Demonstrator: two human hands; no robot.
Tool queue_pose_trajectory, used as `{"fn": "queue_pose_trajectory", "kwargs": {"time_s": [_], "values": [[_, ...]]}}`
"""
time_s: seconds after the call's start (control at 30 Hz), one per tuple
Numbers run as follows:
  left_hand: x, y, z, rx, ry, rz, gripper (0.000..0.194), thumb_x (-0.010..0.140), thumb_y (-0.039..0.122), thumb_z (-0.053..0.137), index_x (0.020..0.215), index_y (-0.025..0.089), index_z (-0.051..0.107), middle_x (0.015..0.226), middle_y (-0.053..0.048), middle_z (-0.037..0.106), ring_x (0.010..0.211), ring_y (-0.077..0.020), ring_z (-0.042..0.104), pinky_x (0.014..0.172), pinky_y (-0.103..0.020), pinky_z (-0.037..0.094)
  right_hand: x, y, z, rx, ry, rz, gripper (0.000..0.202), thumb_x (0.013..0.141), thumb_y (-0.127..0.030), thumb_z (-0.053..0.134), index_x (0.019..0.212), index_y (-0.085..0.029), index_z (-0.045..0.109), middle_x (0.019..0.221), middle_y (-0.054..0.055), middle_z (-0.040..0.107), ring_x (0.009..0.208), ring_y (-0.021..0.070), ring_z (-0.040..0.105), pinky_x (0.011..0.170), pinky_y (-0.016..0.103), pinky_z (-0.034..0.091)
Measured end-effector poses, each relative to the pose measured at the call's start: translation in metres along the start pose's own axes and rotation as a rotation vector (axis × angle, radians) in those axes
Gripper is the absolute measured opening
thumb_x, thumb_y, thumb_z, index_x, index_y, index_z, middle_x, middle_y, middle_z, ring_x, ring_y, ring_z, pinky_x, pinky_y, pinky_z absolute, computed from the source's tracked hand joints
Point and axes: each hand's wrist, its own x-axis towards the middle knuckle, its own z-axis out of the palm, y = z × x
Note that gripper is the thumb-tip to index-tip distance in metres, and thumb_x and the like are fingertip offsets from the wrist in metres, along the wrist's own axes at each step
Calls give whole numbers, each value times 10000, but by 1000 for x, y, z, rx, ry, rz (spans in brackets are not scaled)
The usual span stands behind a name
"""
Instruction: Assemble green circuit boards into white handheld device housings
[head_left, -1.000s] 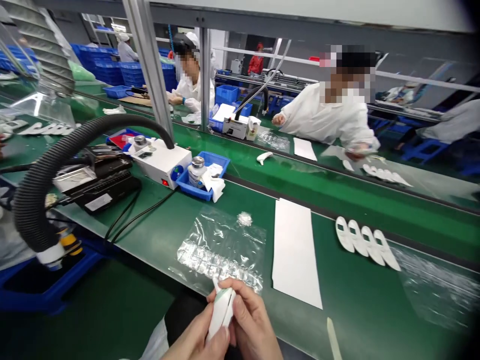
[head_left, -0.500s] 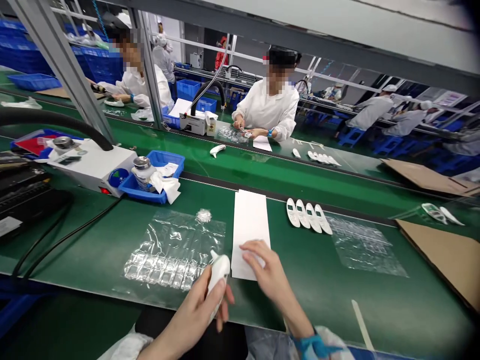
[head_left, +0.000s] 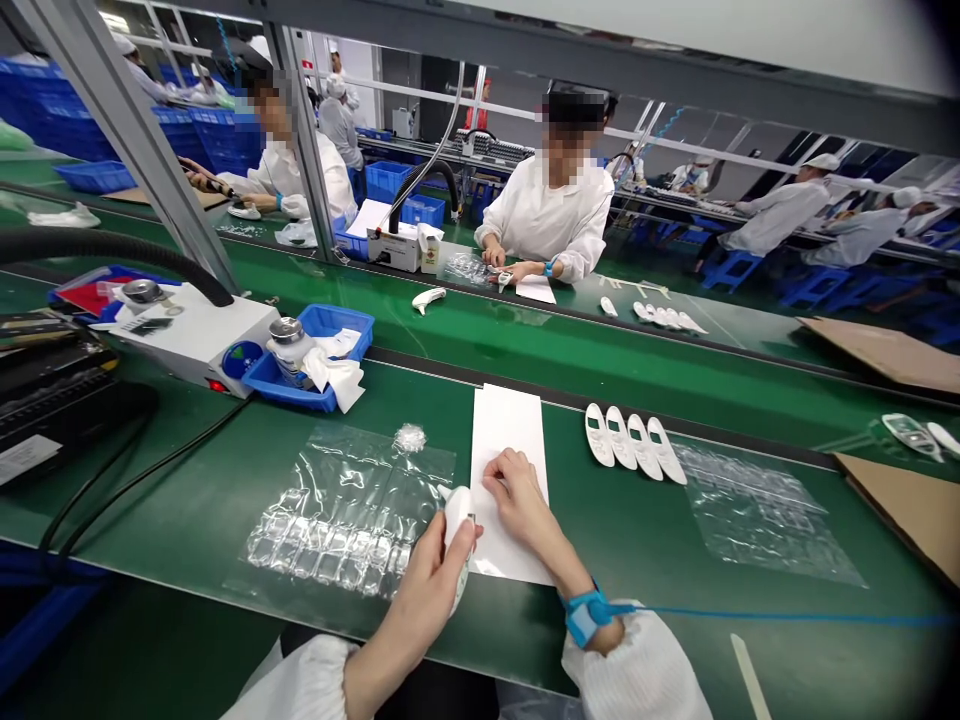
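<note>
My left hand (head_left: 420, 585) is closed around a white curved plastic housing (head_left: 458, 515) with a narrow tip pointing up and left. It holds the piece just above the green bench near its front edge. My right hand (head_left: 523, 505) rests over a white paper sheet (head_left: 508, 415), thumb and fingers pinched together; whatever they hold is hidden or too small to make out. Left of the sheet lies a clear plastic bag (head_left: 352, 470) with a row of transparent square pieces. A small clear clump (head_left: 410, 437) sits at its upper edge.
Several white oval shells (head_left: 621, 442) stand in a row right of the paper, beside another clear bag (head_left: 772, 525). Cardboard (head_left: 904, 495) lies far right. At left are a blue tray (head_left: 322, 398) with a bottle and a white machine (head_left: 187, 335). Co-workers sit across the green belt (head_left: 487, 345).
My left hand has moved slightly right and up with the white housing. The right hand's spread fingers have drawn together into a pinch above the paper. The view has shifted a little.
</note>
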Motion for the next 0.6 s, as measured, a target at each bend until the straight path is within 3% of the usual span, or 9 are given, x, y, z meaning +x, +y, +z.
{"fn": "queue_pose_trajectory", "kwargs": {"time_s": [0.17, 0.27, 0.33, 0.4, 0.5, 0.6], "values": [[-6, 3, 1, -104, -10, -31, 461, 860, 559, 570, 1141, 195, 602, 1085, -99, 695, 1097, -239, 601, 970, -319, 411, -1, -8, -14, 168, 107, 44, 135, 899, -254, 451, 773, -209, 470, 720, -12, 482, 663, 158, 448, 640, 294, 365], [-17, 15, -4, -161, -53, -14, 468, 888, 591, 491, 1007, 166, 644, 850, -69, 709, 807, -189, 651, 802, -286, 477, -15, -37, -24, 247, 139, 49, 167, 924, -285, 463, 775, -209, 470, 707, -22, 451, 651, 145, 439, 621, 277, 366], [-24, 23, -9, -220, -79, -13, 510, 896, 625, 430, 1011, 169, 628, 748, -26, 671, 578, -129, 573, 617, -253, 465, -30, -63, -26, 322, 69, 55, 203, 937, -305, 489, 759, -209, 486, 694, -25, 449, 633, 138, 438, 596, 266, 363], [-29, 27, -14, -280, -74, -38, 536, 881, 662, 411, 1035, 187, 606, 697, 6, 634, 482, -100, 485, 492, -229, 393, -45, -89, -21, 404, -66, 76, 216, 944, -303, 515, 751, -207, 511, 698, -18, 474, 635, 138, 456, 586, 263, 363], [-31, 24, -17, -263, -29, -84, 564, 860, 690, 418, 765, 164, 599, 546, 15, 557, 473, -102, 463, 488, -223, 362, -59, -112, -7, 398, -209, 74, 227, 970, -259, 480, 752, -209, 515, 744, -3, 522, 670, 145, 523, 644, 271, 401], [-31, 16, -20, -218, -16, -93, 562, 863, 681, 430, 650, 174, 546, 510, 21, 525, 500, -109, 468, 543, -233, 381, -61, -116, 7, 307, -222, 66, 218, 992, -231, 418, 785, -215, 488, 805, 2, 510, 638, 131, 533, 611, 261, 411]]}}
